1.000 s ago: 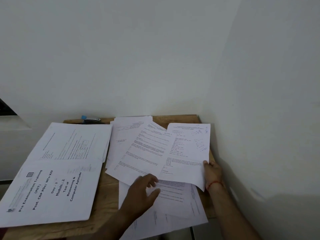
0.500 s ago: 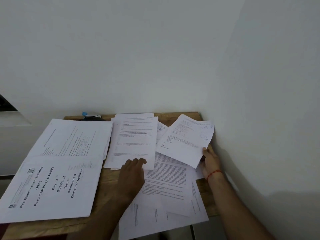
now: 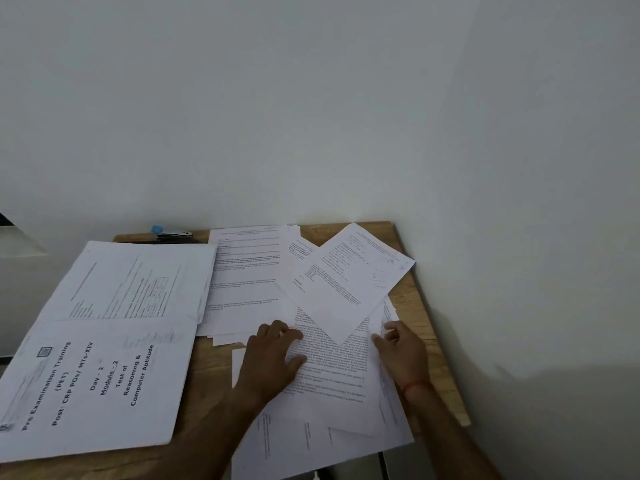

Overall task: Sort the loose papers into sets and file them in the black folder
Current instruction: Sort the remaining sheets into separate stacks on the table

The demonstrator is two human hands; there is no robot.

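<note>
left hand (image 3: 273, 355): palm down on the dense-text sheet (image 3: 332, 372), fingers spread and slightly bent, pressing, gripping nothing
right hand (image 3: 403, 351): at that sheet's right edge, thumb pointing left, fingers loosely curled; can't tell if it pinches paper
red thread (image 3: 415, 386): round right wrist
loose papers (image 3: 246, 282): overlapping across right half of the wooden table (image 3: 420, 306), nearest ones overhang the front edge
tilted sheet (image 3: 349, 282): diagonal, overlapping dense-text sheet's far end
booklet (image 3: 97, 386): left side, titled "Pre Examination Training"
stapler (image 3: 172, 233): back edge, on a dark strip; can't tell if that's the folder
</note>
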